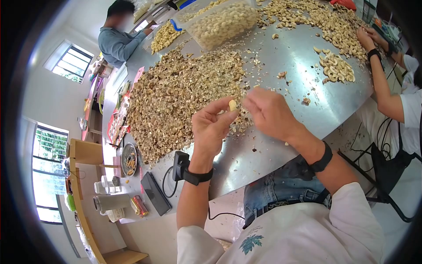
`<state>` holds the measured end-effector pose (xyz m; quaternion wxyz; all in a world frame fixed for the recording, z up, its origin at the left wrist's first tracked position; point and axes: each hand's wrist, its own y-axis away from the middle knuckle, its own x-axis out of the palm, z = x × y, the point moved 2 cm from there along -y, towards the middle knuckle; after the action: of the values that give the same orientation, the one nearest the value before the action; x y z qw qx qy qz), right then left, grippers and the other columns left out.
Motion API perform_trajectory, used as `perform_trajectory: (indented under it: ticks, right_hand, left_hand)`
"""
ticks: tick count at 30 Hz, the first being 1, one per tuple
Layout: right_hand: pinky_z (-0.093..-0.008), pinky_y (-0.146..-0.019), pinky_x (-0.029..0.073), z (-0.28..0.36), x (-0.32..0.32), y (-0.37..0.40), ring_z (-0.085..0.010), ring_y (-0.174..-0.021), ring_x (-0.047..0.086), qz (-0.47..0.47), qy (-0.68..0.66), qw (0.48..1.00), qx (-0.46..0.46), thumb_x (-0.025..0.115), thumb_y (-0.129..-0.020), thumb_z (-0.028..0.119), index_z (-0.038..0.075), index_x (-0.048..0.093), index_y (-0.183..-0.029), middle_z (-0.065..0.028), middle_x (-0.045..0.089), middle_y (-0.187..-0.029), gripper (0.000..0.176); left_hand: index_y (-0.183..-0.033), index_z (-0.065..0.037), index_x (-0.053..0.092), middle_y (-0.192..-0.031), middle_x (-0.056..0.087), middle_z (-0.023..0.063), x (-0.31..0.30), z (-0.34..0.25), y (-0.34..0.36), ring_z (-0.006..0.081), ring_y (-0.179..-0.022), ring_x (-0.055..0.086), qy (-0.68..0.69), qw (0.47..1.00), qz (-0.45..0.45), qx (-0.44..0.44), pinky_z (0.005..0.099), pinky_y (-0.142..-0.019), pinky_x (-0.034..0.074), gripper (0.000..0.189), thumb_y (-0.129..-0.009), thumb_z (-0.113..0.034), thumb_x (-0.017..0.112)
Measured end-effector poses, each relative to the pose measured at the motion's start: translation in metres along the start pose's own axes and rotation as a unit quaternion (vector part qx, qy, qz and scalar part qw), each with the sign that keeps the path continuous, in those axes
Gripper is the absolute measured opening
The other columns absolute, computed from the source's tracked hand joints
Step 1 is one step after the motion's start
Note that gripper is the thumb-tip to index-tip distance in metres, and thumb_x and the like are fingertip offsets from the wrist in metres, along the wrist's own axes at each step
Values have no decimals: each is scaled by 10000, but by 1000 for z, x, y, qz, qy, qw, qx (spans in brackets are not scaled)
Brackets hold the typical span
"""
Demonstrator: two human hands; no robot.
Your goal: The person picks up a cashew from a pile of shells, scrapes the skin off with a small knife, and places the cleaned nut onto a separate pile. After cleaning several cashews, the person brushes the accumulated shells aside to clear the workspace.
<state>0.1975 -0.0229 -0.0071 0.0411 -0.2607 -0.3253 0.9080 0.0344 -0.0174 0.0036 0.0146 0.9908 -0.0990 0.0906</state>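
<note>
My left hand (213, 125) pinches a pale cashew nut (232, 105) between thumb and forefinger, above the table. Just to the right is my right hand (272, 112), blurred, its fingers curled inward towards the nut. Whatever those fingers grip, if anything, I cannot make out. Beneath and beyond my left hand spreads a broad pile of brown cashew pieces and skin flakes (176, 92). A small heap of pale cashews (336, 67) lies on the metal table (299, 105) to the right.
A clear plastic bin of cashews (224, 26) stands at the back. Another person's hands (369, 37) work at a cashew pile (338, 26) on the right. A person in grey (118, 39) sits far left. A metal bowl (129, 159), a black tablet-like object (155, 193) and a flask (112, 202) stand left.
</note>
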Motion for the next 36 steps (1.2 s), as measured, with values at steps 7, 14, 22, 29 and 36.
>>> perform_trajectory:
  ticks: [7,14,22,29,36]
  right_hand:
    - [-436,-567,396,-14,-16,-5,-375,-625,516,-7,-8,997,80,548,-853,167,-9,521,-708,-178,519,-659,230]
    - [-384,-553,389,-12,-19,-6,-305,-573,505,-4,-116,984,133,563,-861,171,-19,571,-784,-161,525,-640,205]
    - [-389,-584,426,10,-20,-8,-319,-642,555,50,-151,984,82,545,-860,140,-7,565,-812,-161,568,-708,156]
    - [-440,-613,430,11,-18,-7,-356,-697,548,70,-75,994,-26,535,-855,128,22,547,-752,-155,555,-725,148]
    - [-435,-614,432,16,-19,-6,-337,-695,543,86,-13,995,-40,537,-845,119,16,533,-743,-137,528,-716,145]
  left_hand:
    - [-1160,25,565,-919,641,115,2,0,-1,11,-424,385,78,995,54,-14,143,-362,275,326,-835,48,573]
    - [-1202,-5,543,-934,644,147,-3,8,-5,29,-405,363,201,976,67,-43,155,-360,282,313,-890,-20,516]
    - [-1161,-13,566,-885,657,131,-2,9,-6,29,-385,359,173,981,85,-36,163,-338,268,271,-893,-48,547]
    - [-1168,-10,557,-866,659,121,1,9,-3,25,-381,341,158,982,104,-21,159,-339,255,285,-884,-30,561]
    - [-1176,44,535,-918,668,130,4,2,0,69,-636,614,114,989,91,-13,138,-355,301,343,-838,30,595]
